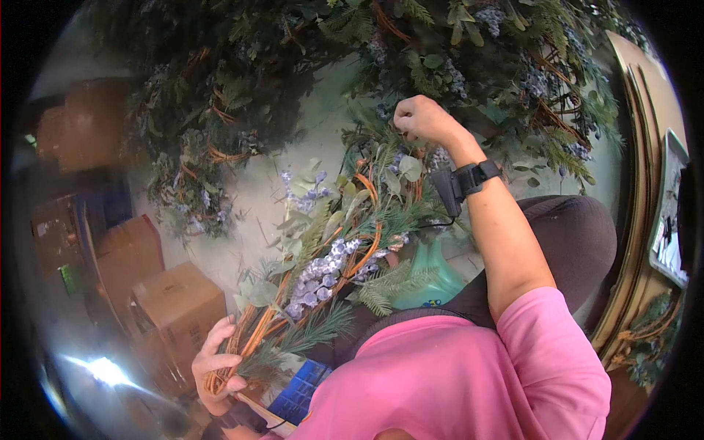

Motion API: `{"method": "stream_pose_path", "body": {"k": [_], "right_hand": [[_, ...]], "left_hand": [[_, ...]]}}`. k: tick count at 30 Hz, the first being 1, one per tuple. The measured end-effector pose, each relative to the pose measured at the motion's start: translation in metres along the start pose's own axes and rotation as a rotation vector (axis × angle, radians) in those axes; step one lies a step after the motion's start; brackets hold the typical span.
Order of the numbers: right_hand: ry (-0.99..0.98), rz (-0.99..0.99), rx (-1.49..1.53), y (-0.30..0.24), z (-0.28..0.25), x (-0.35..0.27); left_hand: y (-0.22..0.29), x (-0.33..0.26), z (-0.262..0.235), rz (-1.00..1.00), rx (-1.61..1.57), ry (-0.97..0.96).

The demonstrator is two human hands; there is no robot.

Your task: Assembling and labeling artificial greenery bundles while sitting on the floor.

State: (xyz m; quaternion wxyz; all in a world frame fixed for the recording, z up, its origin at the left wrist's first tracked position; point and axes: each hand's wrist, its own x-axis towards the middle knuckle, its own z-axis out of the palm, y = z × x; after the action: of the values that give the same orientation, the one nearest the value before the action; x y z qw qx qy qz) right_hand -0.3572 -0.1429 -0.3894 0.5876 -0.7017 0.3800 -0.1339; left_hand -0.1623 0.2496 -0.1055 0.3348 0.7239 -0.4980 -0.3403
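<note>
A long swag of bent brown vines and artificial greenery (257, 328) lies slantwise across my lap, with pale eucalyptus leaves, pine sprigs and clusters of purple-blue berries (323, 277) on it. My left hand (216, 359) is closed around the bare looped vines at its lower left end. At the upper right end, my right hand (425, 121) is closed with its fingers bent down at the foliage. What those fingers hold is hidden behind the hand. A black strap with a small dark device (463, 183) sits on my right wrist.
More greenery with vines and berries (535, 81) fills the far side, and a similar bunch (194, 183) lies at left. Cardboard boxes (180, 308) stand at left. Flat boards (627, 220) lean at right. Between my legs is a green plastic thing (433, 275); a blue crate (299, 392) is near my left arm.
</note>
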Motion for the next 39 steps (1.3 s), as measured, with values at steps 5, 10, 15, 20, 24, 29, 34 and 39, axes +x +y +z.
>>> {"method": "stream_pose_path", "body": {"k": [5,10,15,20,24,29,34,39], "right_hand": [[-0.127,0.081,0.448,-0.032,0.006,-0.002],[-0.248,0.072,0.262,-0.018,0.045,-0.002],[0.145,0.097,0.535,0.004,0.047,-0.005],[0.467,0.077,0.525,0.036,0.031,-0.008],[0.481,0.199,0.489,0.051,0.014,-0.028],[0.369,0.249,0.47,0.041,0.01,-0.039],[0.206,0.235,0.276,0.049,-0.004,-0.047],[-0.477,0.294,0.283,-0.015,0.053,-0.068]], "left_hand": [[-0.01,-0.018,0.01,-0.025,-0.082,0.033],[-0.011,-0.013,0.022,0.042,-0.121,0.16],[-0.052,0.009,-0.018,0.07,-0.105,0.413],[-0.037,0.079,-0.062,-0.209,-0.295,0.641],[0.006,0.114,-0.106,-0.3,-0.332,0.696],[-0.007,0.072,-0.252,-0.323,-0.155,0.946],[0.003,0.026,-0.29,-0.25,-0.178,1.264],[0.077,0.018,-0.257,-0.116,-0.099,1.288]]}}
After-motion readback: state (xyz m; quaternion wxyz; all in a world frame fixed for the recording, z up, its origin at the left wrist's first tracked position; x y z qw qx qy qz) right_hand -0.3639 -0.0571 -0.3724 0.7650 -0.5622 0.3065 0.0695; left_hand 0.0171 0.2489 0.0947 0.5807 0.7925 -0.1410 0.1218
